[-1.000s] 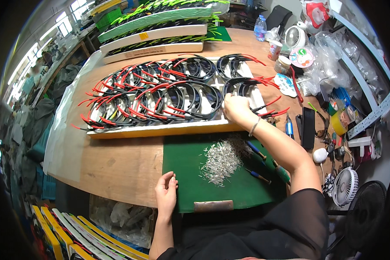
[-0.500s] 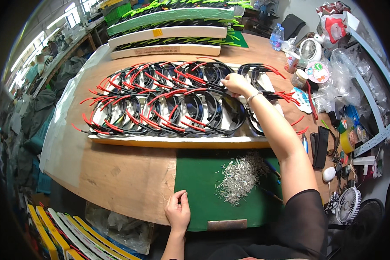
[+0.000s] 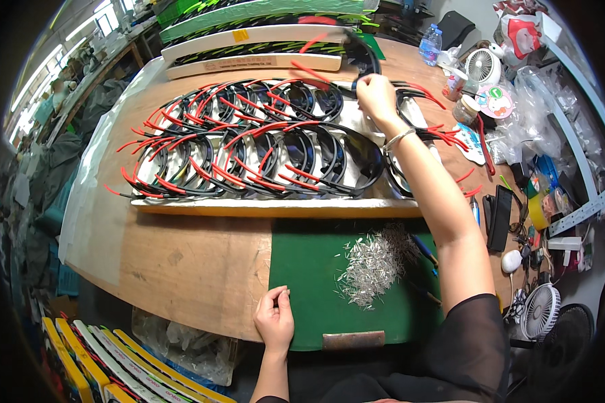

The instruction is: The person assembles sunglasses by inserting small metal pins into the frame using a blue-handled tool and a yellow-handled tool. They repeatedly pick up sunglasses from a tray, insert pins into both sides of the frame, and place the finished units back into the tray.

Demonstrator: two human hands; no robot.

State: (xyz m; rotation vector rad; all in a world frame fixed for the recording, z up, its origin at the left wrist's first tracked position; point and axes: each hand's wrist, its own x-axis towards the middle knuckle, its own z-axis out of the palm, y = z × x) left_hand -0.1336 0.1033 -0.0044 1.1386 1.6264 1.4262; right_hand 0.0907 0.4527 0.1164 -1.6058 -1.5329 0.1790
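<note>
My right hand (image 3: 378, 99) is closed on a pair of sunglasses (image 3: 366, 56), black with red tips, blurred by motion. It is raised above the far right part of a long shallow tray (image 3: 275, 209). Rows of similar black, red-tipped sunglasses (image 3: 364, 160) lie in the tray on white padding, with dark lenses showing on some. My left hand (image 3: 274, 320) rests at the left edge of a green mat (image 3: 302, 269), its fingers curled. What it holds, if anything, is hidden. A heap of small silvery pins (image 3: 373, 269) lies on the mat between my arms.
Stacked trays with green-tipped pieces (image 3: 262, 46) stand at the far side. Blue-handled tools (image 3: 425, 250) lie beside my right forearm. Along the right are a black case (image 3: 499, 218), a jar (image 3: 465, 109), water bottles (image 3: 431, 46), and a white fan (image 3: 482, 66). Yellow and white boxes (image 3: 124, 356) stand lower left.
My right hand has lifted a pair of sunglasses out of the far row and moved it farther away, over the tray's far edge. My left hand has barely moved.
</note>
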